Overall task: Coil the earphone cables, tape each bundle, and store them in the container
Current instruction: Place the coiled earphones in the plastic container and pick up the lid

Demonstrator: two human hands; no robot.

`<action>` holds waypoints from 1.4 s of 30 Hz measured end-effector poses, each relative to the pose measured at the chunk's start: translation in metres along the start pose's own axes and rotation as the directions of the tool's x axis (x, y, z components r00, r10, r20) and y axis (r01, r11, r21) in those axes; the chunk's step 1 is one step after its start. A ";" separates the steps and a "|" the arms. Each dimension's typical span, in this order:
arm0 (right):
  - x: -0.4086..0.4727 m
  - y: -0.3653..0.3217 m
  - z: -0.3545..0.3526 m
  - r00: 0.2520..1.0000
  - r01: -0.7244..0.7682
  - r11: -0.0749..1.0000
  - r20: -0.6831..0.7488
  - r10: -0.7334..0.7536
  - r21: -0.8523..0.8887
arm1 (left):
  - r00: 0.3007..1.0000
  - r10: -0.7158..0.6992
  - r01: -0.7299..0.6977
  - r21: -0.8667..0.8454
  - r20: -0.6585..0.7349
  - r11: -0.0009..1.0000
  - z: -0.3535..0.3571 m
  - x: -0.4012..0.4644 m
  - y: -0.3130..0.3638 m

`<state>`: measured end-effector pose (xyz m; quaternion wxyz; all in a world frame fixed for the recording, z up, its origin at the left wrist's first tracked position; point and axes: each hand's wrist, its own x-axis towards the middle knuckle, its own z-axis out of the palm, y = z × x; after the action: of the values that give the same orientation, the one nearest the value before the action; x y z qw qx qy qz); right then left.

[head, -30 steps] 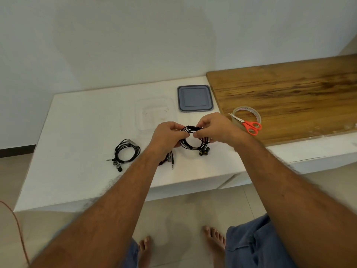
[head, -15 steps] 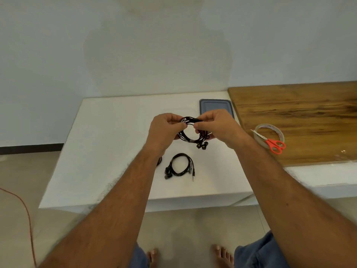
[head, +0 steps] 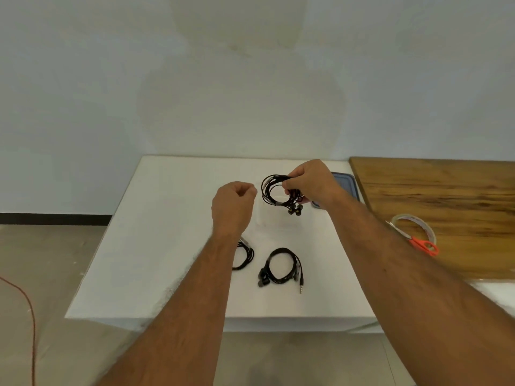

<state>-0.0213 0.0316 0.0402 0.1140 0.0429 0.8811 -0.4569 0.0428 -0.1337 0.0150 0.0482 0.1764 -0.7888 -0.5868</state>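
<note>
Progress looks past the midpoint, judging by how the cables lie. Two coiled earphone bundles rest on the white table [head: 156,246] near its front edge: one [head: 281,267] sits in plain view with its plug pointing toward the near side, the other [head: 245,254] is partly hidden behind the left forearm just to its left. Whether either carries tape cannot be told for sure, though a pale band seems to cross each. A third bundle [head: 276,192] is held above the table by the right hand [head: 309,182], whose fingers pinch the right side of the coil while the earbuds dangle below it. The left hand [head: 232,203] hovers just left of that coil, fingers curled in and gripping nothing. A clear container [head: 262,218], hard to make out, sits on the table directly beneath the held bundle, and its grey lid [head: 347,185] lies to the right behind the right wrist. None of the bundles is in the container yet, so storing all three remains. Tape roll [head: 418,227] and orange-handled scissors [head: 423,243] lie on the wooden board [head: 446,190] at far right.
</note>
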 end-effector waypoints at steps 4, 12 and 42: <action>0.013 0.010 0.023 0.999 -0.043 0.986 -0.004 0.043 -0.163 | 0.999 0.005 -0.010 0.150 0.032 0.989 0.004 -0.001 -0.007; 0.025 0.023 0.057 0.993 -0.080 0.875 -0.118 0.026 -0.478 | 0.999 0.005 -0.017 0.329 0.037 0.944 0.008 -0.004 -0.018; -0.051 0.010 -0.005 0.956 0.098 0.844 -0.185 -0.226 -0.528 | 0.996 0.063 -0.083 0.371 0.066 0.925 -0.004 -0.015 -0.006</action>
<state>0.0295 0.0428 0.0473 -0.0255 -0.0092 0.9784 -0.2050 0.0593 -0.1334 0.0129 0.0149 0.1374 -0.8930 -0.4283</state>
